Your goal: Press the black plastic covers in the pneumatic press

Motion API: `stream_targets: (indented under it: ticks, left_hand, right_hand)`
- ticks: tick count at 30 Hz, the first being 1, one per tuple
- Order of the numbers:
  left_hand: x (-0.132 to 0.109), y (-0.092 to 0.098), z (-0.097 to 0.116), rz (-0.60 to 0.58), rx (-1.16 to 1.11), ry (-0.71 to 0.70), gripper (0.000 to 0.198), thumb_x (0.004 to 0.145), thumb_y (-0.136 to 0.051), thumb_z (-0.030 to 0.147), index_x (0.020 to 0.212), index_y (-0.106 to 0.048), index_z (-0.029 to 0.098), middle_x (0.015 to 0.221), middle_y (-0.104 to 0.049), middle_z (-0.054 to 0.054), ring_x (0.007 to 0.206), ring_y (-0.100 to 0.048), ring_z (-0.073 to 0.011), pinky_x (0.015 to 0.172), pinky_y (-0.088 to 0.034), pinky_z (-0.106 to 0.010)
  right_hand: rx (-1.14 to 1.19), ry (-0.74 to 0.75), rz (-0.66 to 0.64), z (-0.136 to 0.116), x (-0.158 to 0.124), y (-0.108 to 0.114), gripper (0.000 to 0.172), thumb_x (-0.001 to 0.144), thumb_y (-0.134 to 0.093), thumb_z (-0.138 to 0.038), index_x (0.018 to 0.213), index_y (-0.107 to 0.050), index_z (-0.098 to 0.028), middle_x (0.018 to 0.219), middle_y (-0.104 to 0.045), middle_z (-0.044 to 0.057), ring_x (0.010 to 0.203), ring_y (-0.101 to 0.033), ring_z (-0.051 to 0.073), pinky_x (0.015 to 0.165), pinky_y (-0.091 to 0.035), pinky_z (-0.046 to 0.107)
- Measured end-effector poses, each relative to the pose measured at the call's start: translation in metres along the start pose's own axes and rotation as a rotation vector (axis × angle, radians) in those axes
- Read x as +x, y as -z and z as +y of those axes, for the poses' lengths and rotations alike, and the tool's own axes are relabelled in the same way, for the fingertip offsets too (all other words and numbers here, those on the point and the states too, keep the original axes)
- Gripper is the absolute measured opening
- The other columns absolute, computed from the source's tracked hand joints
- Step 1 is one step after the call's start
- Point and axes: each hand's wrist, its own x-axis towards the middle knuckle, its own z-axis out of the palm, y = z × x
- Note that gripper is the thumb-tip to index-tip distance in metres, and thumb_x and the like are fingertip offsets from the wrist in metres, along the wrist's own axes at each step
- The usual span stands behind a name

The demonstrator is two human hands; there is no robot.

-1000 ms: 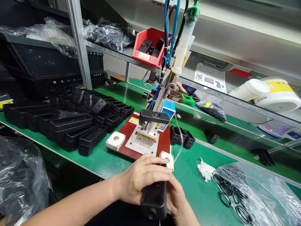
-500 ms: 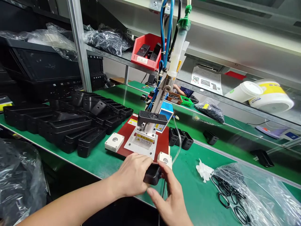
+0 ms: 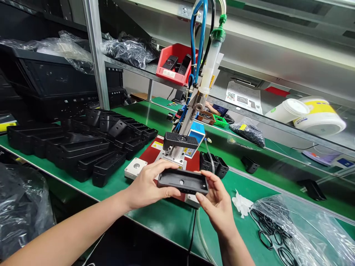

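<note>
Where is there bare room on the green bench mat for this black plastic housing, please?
Bare mat lies before the red fixture base and between the black brackets and white wipe; rows of black housings crowd the left.

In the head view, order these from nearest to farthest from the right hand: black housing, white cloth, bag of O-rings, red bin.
From the right hand:
1. Black housing: held in the hand, touching it.
2. Crumpled white cloth: on the green bench, to the hand's right.
3. Bag of black O-rings: farther right on the bench.
4. Red bin: farthest, up on the shelf ahead.
</note>
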Motion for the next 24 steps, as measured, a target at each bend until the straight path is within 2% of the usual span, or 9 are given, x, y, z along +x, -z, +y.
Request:
stream_targets:
  ticks: [4, 6, 8, 12, 15, 18, 21, 24]
  left_hand:
    - [0.027, 0.004, -0.003, 0.17, 0.145, -0.225, 0.056, 0.076, -0.074, 0.047, 0.12, -0.055, 0.018, 0.109, -0.067, -0.009, 0.1, -0.065, -0.0215, 0.089, -0.052, -0.035]
    - [0.045, 0.007, -0.009, 0.208, 0.21, -0.323, 0.056, 0.075, -0.075, 0.046, 0.12, -0.054, 0.018, 0.108, -0.068, -0.01, 0.1, -0.064, -0.0223, 0.09, -0.051, -0.037]
    - [0.063, 0.01, -0.018, 0.221, 0.245, -0.36, 0.055, 0.074, -0.076, 0.047, 0.118, -0.056, 0.018, 0.107, -0.068, -0.01, 0.099, -0.063, -0.023, 0.089, -0.051, -0.039]
    - [0.09, 0.012, -0.039, 0.223, 0.223, -0.248, 0.048, 0.075, -0.075, 0.047, 0.111, -0.062, 0.019, 0.106, -0.068, -0.009, 0.1, -0.062, -0.0239, 0.09, -0.05, -0.04]
    - [0.099, 0.008, -0.049, 0.251, 0.135, -0.123, 0.037, 0.079, -0.072, 0.043, 0.105, -0.065, 0.018, 0.101, -0.068, -0.008, 0.097, -0.063, -0.0225, 0.088, -0.05, -0.038]
    - [0.1, 0.003, -0.052, 0.276, 0.036, -0.056, 0.035, 0.08, -0.071, 0.04, 0.105, -0.066, 0.017, 0.102, -0.066, -0.008, 0.095, -0.064, -0.0206, 0.087, -0.051, -0.035]
    - [0.099, 0.002, -0.053, 0.266, -0.015, -0.056, 0.035, 0.08, -0.071, 0.038, 0.107, -0.065, 0.016, 0.104, -0.065, -0.008, 0.095, -0.064, -0.0191, 0.087, -0.052, -0.032]
    - [0.097, 0.003, -0.055, 0.261, 0.005, -0.143, 0.038, 0.08, -0.072, 0.037, 0.111, -0.063, 0.017, 0.108, -0.064, -0.009, 0.1, -0.063, -0.02, 0.091, -0.051, -0.034]
  right_hand:
    - [-0.072, 0.158, -0.033, -0.003, 0.038, 0.001, 0.053, 0.083, -0.072, -0.029, 0.131, -0.05, -0.026, 0.136, -0.053, 0.01, 0.128, -0.049, 0.027, 0.109, -0.042, 0.046]
    - [-0.159, 0.237, -0.036, -0.003, 0.06, 0.006, 0.057, 0.083, -0.072, -0.031, 0.134, -0.049, -0.026, 0.137, -0.052, 0.01, 0.129, -0.047, 0.028, 0.109, -0.041, 0.048]
    - [-0.258, 0.29, -0.028, -0.001, 0.082, 0.012, 0.06, 0.082, -0.073, -0.034, 0.136, -0.048, -0.028, 0.137, -0.052, 0.009, 0.129, -0.047, 0.028, 0.109, -0.04, 0.048]
    - [-0.419, 0.281, -0.016, 0.006, 0.12, 0.016, 0.056, 0.082, -0.071, -0.042, 0.132, -0.053, -0.026, 0.135, -0.055, 0.008, 0.127, -0.048, 0.028, 0.104, -0.041, 0.047]
    - [-0.387, 0.247, -0.05, 0.013, 0.136, 0.014, 0.049, 0.086, -0.064, -0.047, 0.128, -0.057, -0.024, 0.13, -0.058, 0.009, 0.121, -0.052, 0.028, 0.096, -0.046, 0.045]
    - [-0.33, 0.216, -0.068, 0.02, 0.141, 0.012, 0.049, 0.087, -0.062, -0.048, 0.129, -0.057, -0.024, 0.129, -0.059, 0.008, 0.112, -0.057, 0.026, 0.092, -0.048, 0.043]
    - [-0.316, 0.213, -0.067, 0.023, 0.139, 0.012, 0.049, 0.088, -0.062, -0.047, 0.132, -0.055, -0.024, 0.128, -0.059, 0.008, 0.106, -0.06, 0.024, 0.091, -0.049, 0.041]
    - [-0.357, 0.28, -0.056, 0.022, 0.134, 0.013, 0.047, 0.089, -0.063, -0.041, 0.132, -0.055, -0.027, 0.132, -0.057, 0.006, 0.117, -0.055, 0.024, 0.096, -0.046, 0.04]
